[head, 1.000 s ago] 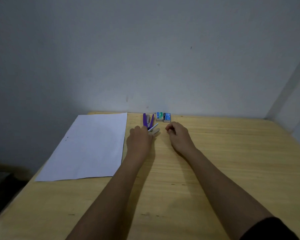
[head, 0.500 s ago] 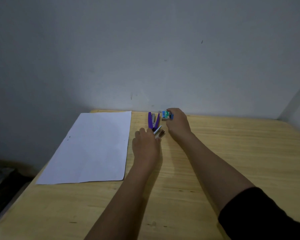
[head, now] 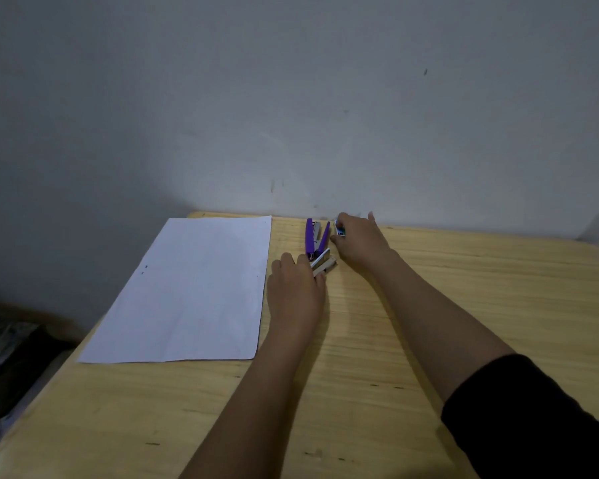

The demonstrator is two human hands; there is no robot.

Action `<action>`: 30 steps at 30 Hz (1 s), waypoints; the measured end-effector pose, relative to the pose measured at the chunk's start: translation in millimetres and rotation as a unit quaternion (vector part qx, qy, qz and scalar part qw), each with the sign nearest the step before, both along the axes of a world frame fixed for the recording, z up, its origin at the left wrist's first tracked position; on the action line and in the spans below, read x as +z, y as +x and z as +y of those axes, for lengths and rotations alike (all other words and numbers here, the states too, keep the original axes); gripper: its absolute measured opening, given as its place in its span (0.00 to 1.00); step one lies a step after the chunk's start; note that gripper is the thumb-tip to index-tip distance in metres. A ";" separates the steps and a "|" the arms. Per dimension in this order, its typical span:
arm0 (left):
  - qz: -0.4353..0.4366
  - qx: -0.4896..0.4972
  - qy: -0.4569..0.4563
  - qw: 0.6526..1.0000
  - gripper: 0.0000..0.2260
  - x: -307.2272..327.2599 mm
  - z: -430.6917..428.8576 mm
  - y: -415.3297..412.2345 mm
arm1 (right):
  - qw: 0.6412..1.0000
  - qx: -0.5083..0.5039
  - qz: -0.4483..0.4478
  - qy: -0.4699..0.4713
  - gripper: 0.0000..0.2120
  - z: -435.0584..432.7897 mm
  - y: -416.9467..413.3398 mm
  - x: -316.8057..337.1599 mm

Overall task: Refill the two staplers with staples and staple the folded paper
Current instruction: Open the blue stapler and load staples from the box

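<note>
A purple stapler lies flipped apart near the table's far edge, its metal magazine showing. Just in front of it lies a silver stapler, also hinged apart, with my left hand resting on its near end. My right hand reaches to the wall and closes on a small blue-green staple box, mostly hidden under the fingers. A second box seen earlier is hidden behind that hand. A white sheet of paper lies flat to the left of both staplers.
The wooden table ends against a grey wall at the back. Its left edge drops off to dark clutter on the floor. Bare wood stretches to the right of my arms and in front of the paper.
My right hand moved from the table beside the staplers up to the staple boxes by the wall and closed over them. My left hand stayed on the silver stapler.
</note>
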State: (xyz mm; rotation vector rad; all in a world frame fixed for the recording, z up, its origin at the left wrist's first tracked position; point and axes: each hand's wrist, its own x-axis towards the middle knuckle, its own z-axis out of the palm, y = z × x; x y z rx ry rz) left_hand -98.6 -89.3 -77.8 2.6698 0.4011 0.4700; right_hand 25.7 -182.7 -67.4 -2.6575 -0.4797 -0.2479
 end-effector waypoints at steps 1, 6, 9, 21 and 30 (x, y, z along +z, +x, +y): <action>-0.001 -0.001 -0.002 1.000 0.15 -0.5 0.3 -0.1 | 1.000 0.005 0.005 -0.005 0.04 1.0 0.0 0.2; 0.007 -0.006 -0.005 1.000 0.16 -1.9 0.5 -0.8 | 0.999 0.025 0.018 -0.022 0.10 1.6 6.2 0.1; 0.005 -0.009 -0.006 1.000 0.16 -2.1 2.5 -0.4 | 0.999 0.034 0.009 0.004 0.13 1.5 7.7 1.5; 0.022 -0.019 0.030 0.999 0.14 4.0 0.0 -0.8 | 0.982 0.004 0.026 0.186 0.14 -54.2 -25.4 40.3; -0.076 -0.060 -0.041 0.994 0.13 12.5 -33.8 -15.4 | 0.973 0.014 0.065 0.221 0.13 -125.2 -114.5 -3.1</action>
